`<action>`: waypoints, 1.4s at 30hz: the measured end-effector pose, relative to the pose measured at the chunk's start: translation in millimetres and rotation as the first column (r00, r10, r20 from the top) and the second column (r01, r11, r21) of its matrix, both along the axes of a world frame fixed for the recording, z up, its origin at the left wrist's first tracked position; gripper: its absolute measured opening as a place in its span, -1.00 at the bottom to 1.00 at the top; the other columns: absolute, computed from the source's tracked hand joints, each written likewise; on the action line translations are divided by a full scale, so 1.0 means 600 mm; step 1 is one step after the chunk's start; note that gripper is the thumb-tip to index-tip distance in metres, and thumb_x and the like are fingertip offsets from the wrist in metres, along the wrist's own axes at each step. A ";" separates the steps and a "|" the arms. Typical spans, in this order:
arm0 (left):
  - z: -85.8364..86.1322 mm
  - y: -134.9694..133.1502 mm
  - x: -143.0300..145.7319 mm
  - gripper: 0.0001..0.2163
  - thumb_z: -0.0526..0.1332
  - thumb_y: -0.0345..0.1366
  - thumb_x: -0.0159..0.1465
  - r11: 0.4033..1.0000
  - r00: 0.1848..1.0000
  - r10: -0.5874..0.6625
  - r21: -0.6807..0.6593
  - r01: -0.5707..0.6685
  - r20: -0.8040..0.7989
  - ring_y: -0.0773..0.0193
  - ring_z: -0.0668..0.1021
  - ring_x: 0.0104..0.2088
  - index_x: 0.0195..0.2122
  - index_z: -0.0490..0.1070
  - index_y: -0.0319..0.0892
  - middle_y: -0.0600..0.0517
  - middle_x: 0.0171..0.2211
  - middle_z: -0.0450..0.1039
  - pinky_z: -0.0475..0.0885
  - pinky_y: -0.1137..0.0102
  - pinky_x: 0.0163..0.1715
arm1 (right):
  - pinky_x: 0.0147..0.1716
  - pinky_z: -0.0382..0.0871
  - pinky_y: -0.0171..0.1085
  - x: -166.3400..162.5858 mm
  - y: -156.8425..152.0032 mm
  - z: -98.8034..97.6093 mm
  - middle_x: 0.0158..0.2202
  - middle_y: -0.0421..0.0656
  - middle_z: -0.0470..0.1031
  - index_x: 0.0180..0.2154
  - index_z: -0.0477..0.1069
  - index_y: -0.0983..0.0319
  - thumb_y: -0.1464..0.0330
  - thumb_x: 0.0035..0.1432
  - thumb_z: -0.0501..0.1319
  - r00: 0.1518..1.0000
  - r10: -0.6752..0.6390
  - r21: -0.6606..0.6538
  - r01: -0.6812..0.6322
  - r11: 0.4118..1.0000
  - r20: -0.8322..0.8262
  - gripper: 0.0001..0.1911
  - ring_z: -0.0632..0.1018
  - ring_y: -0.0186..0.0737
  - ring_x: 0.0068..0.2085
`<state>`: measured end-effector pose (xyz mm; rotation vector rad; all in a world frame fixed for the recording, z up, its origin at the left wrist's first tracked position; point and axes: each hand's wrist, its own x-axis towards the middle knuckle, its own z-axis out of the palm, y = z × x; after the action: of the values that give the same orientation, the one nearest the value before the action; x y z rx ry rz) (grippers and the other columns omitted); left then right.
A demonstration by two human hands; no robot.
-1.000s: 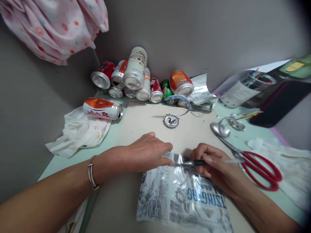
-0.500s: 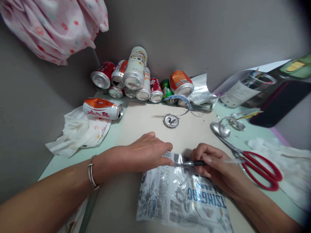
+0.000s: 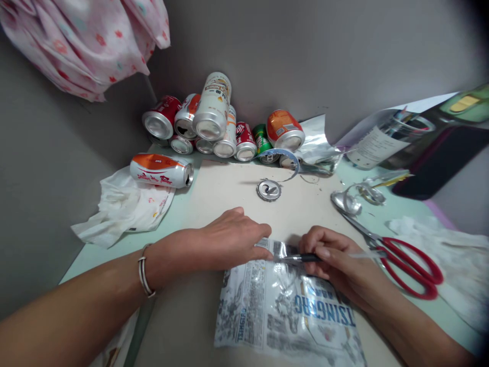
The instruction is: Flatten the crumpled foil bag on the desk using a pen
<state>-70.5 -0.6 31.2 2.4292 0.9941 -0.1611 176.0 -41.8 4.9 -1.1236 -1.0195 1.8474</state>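
A flattened sheet of aluminium cut from a Tsingtao beer can (image 3: 267, 306) lies in front of me, its lettering upside down. My left hand (image 3: 239, 242) grips the sheet's far edge, index finger and thumb at its top. In my right hand (image 3: 332, 255) is a slim pen (image 3: 307, 258) with a black grip, a clear barrel and a metal tip. The tip points left and meets the sheet near my left thumb. The right fingers also rest by the sheet's far right edge. Beyond the hands lies a cut-off can top (image 3: 268, 190).
Several drink cans (image 3: 210, 127) are piled against the wall; another can (image 3: 162, 171) lies on tissues (image 3: 118, 204) at left. Red-handled scissors (image 3: 412, 265) and metal scraps (image 3: 346, 203) are on the right, near a cup of pens (image 3: 385, 137). Beige board (image 3: 221, 188) covers the table's middle.
The pen has shifted very slightly to the left in my right hand's grip. My left hand and the sheet look unchanged.
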 end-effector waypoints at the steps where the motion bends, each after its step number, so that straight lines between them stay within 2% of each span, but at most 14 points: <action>1: 0.000 0.000 0.000 -0.73 0.26 -0.01 0.48 1.000 1.000 0.001 0.002 -0.001 0.003 0.06 0.48 -0.22 -0.22 0.44 -0.11 0.05 -0.37 0.55 0.22 0.31 -0.22 | -0.60 0.21 -0.43 0.000 0.000 0.000 -0.52 -0.17 0.53 -0.43 0.57 0.24 0.13 -0.01 0.61 1.000 0.000 0.002 0.000 1.000 0.009 -0.63 0.39 -0.39 -0.56; 11: 0.001 0.001 0.001 -0.73 0.28 -0.03 0.46 1.000 1.000 0.000 0.016 0.000 0.006 0.10 0.50 -0.25 -0.26 0.41 -0.11 0.08 -0.41 0.53 0.24 0.33 -0.20 | -0.55 0.37 -0.44 0.000 -0.002 -0.003 -0.49 -0.17 0.57 -0.43 0.57 0.22 0.11 -0.05 0.63 0.998 0.015 -0.036 -0.012 0.999 0.061 -0.60 0.49 -0.36 -0.52; 19: 0.000 0.001 0.002 -0.73 0.27 -0.03 0.47 1.000 1.000 0.000 0.024 0.000 0.006 0.08 0.50 -0.25 -0.26 0.43 -0.10 0.07 -0.41 0.52 0.25 0.31 -0.20 | -0.56 0.36 -0.41 0.006 -0.004 -0.013 -0.52 -0.17 0.57 -0.38 0.56 0.21 0.11 0.07 0.56 0.992 0.061 0.025 -0.064 0.998 0.107 -0.65 0.50 -0.33 -0.53; 27: -0.006 0.000 -0.001 -0.73 0.26 -0.02 0.47 1.000 1.000 -0.006 0.025 0.006 0.015 0.09 0.49 -0.25 -0.25 0.42 -0.10 0.07 -0.41 0.52 0.24 0.31 -0.17 | -0.50 0.40 -0.36 -0.003 -0.010 -0.002 -0.49 -0.16 0.56 -0.38 0.55 0.22 0.10 0.11 0.54 0.971 0.122 0.084 -0.141 0.986 0.204 -0.65 0.53 -0.27 -0.47; 32: -0.005 0.000 -0.001 -0.73 0.26 -0.03 0.47 1.000 1.000 -0.005 0.021 0.005 0.006 0.07 0.48 -0.24 -0.26 0.41 -0.10 0.07 -0.40 0.53 0.23 0.31 -0.19 | -0.53 0.34 -0.41 0.002 -0.008 -0.008 -0.50 -0.17 0.55 -0.39 0.56 0.23 0.11 0.09 0.55 0.985 0.097 0.046 -0.104 0.993 0.143 -0.65 0.49 -0.33 -0.51; 36: 0.000 0.001 0.001 -0.72 0.26 -0.01 0.47 1.000 1.000 -0.004 0.011 0.004 0.002 0.08 0.49 -0.23 -0.24 0.41 -0.10 0.06 -0.38 0.54 0.23 0.32 -0.19 | -0.58 0.22 -0.45 0.005 -0.002 -0.004 -0.51 -0.17 0.55 -0.41 0.56 0.23 0.11 0.02 0.59 0.999 0.027 -0.010 -0.027 1.000 0.018 -0.63 0.41 -0.39 -0.54; 42: 0.003 0.000 0.001 -0.72 0.26 -0.01 0.48 1.000 1.000 -0.004 -0.001 0.004 -0.012 0.09 0.49 -0.24 -0.23 0.42 -0.11 0.07 -0.39 0.54 0.22 0.32 -0.20 | -0.57 0.11 -0.44 0.010 0.006 0.001 -0.55 -0.20 0.50 -0.41 0.57 0.24 0.14 0.08 0.57 0.998 0.006 -0.023 -0.007 1.000 -0.064 -0.65 0.29 -0.44 -0.57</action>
<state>-69.8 -0.7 33.0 2.4320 0.9945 -0.1784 181.9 -38.3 5.5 -1.0686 -0.9688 1.8925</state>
